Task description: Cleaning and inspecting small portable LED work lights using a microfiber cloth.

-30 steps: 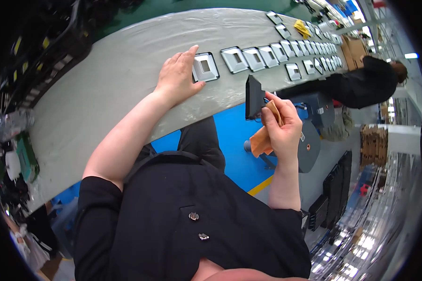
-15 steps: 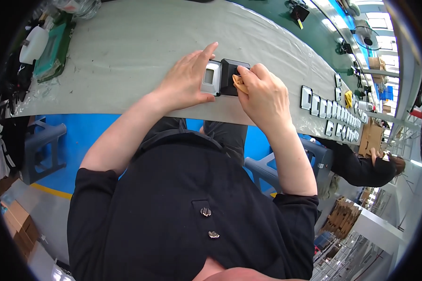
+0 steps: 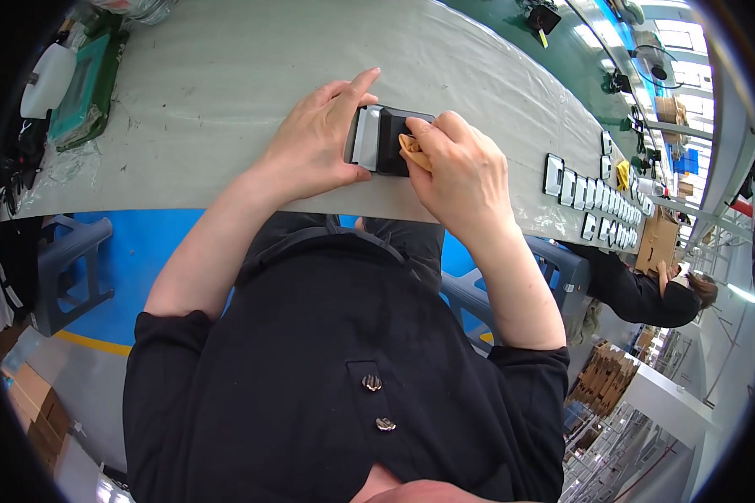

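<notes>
Nearest of all, the person's black shirt (image 3: 310,360) fills the lower part of the view, both forearms reaching forward past it. The left hand (image 3: 319,134) is spread wide, thumb on the near side and fingers on the far side of a dark-rimmed silver plate (image 3: 367,138), apparently to keep it from sliding; how hard it presses I cannot tell. The right hand (image 3: 461,159) is bunched around an orange-tan cloth (image 3: 415,151), with its fingertips over a black block (image 3: 391,141). The cloth is probably tucked there so that the block can be handled without being put aside. The block sits against or over the plate's right part; which, I cannot tell. Both lie on the bench (image 3: 226,84) close to its near edge, presumably for easy reach by both hands.

Farther left on the bench stands a green case (image 3: 80,101). Well off to the right, silver frames (image 3: 579,193) stretch away in rows, perhaps for orderly keeping, with a yellow cloth (image 3: 622,174) beyond. Farther still, a co-worker (image 3: 637,293) in black reaches toward a cardboard box (image 3: 658,241).
</notes>
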Motion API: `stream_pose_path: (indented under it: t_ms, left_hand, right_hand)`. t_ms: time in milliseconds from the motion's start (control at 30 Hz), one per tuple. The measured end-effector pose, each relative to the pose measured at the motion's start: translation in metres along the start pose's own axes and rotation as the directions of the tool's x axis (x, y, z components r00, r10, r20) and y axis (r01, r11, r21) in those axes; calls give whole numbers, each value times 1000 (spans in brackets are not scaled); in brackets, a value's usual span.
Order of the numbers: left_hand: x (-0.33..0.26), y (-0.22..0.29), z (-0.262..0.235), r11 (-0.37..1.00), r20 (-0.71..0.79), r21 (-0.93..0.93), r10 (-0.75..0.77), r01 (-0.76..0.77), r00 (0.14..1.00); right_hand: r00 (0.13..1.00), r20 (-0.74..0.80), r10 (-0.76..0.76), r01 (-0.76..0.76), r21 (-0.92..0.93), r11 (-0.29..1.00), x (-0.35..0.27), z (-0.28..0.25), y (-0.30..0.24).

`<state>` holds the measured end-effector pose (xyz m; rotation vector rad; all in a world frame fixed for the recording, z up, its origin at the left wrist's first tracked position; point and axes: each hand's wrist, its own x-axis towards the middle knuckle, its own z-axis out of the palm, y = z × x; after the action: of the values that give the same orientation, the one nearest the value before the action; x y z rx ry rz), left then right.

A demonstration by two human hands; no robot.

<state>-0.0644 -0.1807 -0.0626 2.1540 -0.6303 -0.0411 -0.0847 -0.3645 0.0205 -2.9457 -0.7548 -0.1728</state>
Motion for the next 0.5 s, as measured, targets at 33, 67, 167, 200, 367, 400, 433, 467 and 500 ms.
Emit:
stream_pose_path:
  t_ms: [33,67,167,200,367,400,433,467,500]
  left_hand:
    - [0,0,1,1000,-8,-6,2,-2,1000]
    - [0,-1,2,1000,-15,-13,4,-5,1000]
    - [-3,-4,1,999,-50,13,39,-39,998]
    - [-5,-5,-1,999,-49,10,43,-42,998]
    - [-14,-3,-16,998,-35,58,-27,29,999]
    - [-15,-4,-17,998,-33,60,-30,32,999]
    - [-17,-5,-16,998,-45,58,-19,21,999]
    - [-16,-6,-16,998,-55,55,0,3,998]
    - [-17,-6,-15,998,-56,57,0,3,998]
  right_hand:
    - [1000,2,3,-3,0,1000,0,-1,0]
    - [998,21,57,-58,32,998,-1,-2,2]
    - [978,32,207,-209,141,968,-6,-8,15]
    - [971,34,238,-241,183,953,-11,-11,26]
    - [882,-70,466,-448,181,875,-43,-52,73]
    - [898,-76,434,-422,139,896,-41,-53,71]
    - [913,-80,401,-393,98,914,-39,-52,69]
    - [932,-56,359,-356,59,932,-36,-43,65]
    - [938,7,347,-347,33,937,-31,-35,55]
